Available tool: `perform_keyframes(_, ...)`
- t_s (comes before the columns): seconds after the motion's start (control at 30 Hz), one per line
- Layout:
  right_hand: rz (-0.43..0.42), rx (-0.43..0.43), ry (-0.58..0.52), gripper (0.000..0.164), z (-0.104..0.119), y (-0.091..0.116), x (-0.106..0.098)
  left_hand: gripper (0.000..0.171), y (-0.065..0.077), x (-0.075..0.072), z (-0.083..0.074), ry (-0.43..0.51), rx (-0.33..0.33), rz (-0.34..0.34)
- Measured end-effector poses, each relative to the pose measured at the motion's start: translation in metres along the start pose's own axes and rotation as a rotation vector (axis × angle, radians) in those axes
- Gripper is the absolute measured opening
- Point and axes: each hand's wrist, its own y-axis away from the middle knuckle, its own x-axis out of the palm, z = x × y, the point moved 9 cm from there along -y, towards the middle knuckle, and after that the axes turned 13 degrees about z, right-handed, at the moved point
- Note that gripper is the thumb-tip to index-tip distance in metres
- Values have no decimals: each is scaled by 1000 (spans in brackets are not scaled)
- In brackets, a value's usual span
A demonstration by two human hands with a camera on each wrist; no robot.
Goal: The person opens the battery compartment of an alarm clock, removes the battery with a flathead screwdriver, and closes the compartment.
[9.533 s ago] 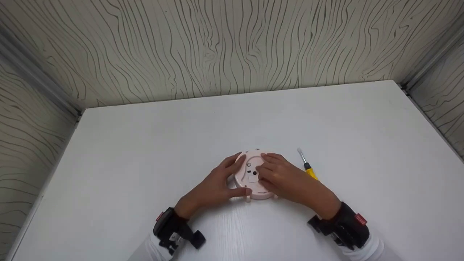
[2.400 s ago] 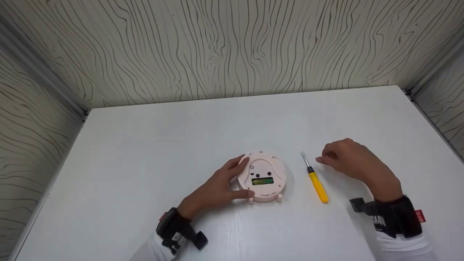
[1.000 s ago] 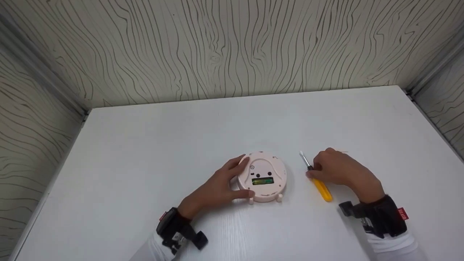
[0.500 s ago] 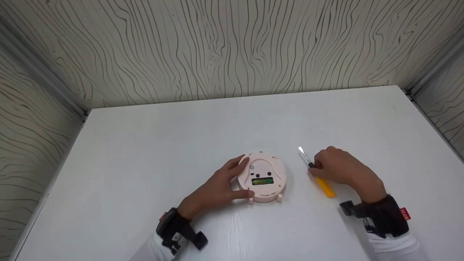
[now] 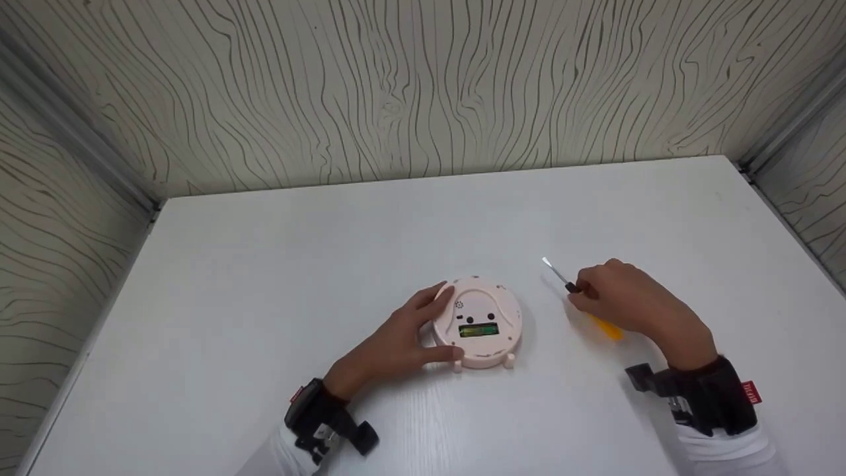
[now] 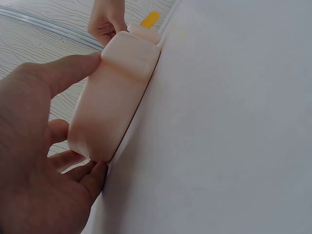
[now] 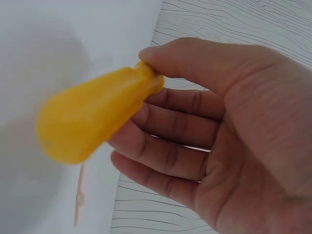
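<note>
A round pale pink clock (image 5: pixel 486 291) lies face down, its two stubby feet toward me. Its back has small dark knobs, speaker holes and an uncovered slot with a green-and-yellow battery (image 5: pixel 478 330) inside. My left hand (image 5: pixel 386 340) grips the clock's left side, thumb near a foot and fingers round the far edge. In the right wrist view, my right hand (image 7: pixel 209 122) pinches a screwdriver (image 7: pixel 87 114) by its yellow handle, between thumb and fingers. The metal blade (image 5: pixel 555 270) points up and left in the head view, with the handle's shadow on the table below.
A thin pinkish strip (image 7: pixel 79 200) lies on the white table (image 5: pixel 297 277) near my right hand in the right wrist view. Behind the table rises a wall (image 5: pixel 396 86) with a wood-grain pattern.
The right hand worked over the clock's back, then moved right with the battery slot uncovered. It has since taken hold of the screwdriver and raised it. The left hand keeps its grip.
</note>
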Motion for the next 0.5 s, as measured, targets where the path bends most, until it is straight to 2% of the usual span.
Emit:
perform_keyframes(0.27, -166, -85, 40, 10, 12, 9, -16, 94, 0, 1, 1, -15, -5, 1)
perform_keyframes(0.5, -255, -129, 100, 13, 21, 15, -23, 94, 0, 1, 2, -17, -21, 4)
